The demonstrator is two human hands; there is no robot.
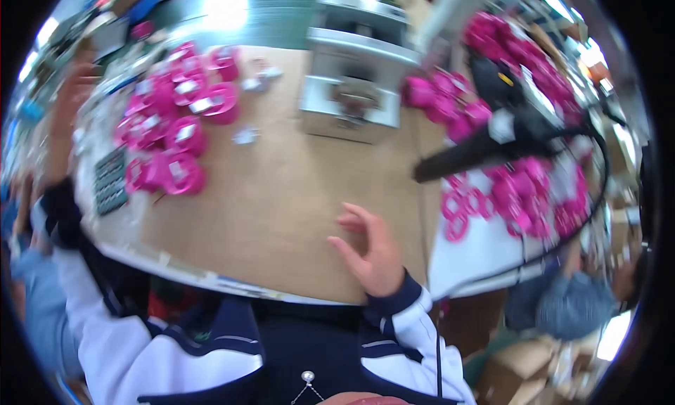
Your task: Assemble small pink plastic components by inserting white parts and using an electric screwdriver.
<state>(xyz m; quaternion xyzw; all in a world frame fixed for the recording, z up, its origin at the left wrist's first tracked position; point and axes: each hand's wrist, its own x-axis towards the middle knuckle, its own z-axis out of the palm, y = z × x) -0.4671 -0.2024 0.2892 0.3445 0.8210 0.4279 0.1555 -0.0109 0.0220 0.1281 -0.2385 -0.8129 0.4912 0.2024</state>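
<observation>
My right hand [373,252] is over the brown work surface [281,215], near its front edge. Its fingers and thumb are apart, and nothing is between them. My left arm reaches far out to the left. The left hand [79,78] is past the pink pile, beside clear plastic bags [91,127]; motion blurs its fingers, so I cannot make out what it holds. Several bright pink ring-shaped pieces [184,134], many with white labels, are heaped on the left of the table.
A pale boxy machine [351,88] stands at the back centre. On the right, a black tubular tool [467,152] with a cable juts over more pink pieces [524,194]. A dark gridded tray [110,182] lies left; small white scraps [246,136] lie near the machine. Other people sit on both sides.
</observation>
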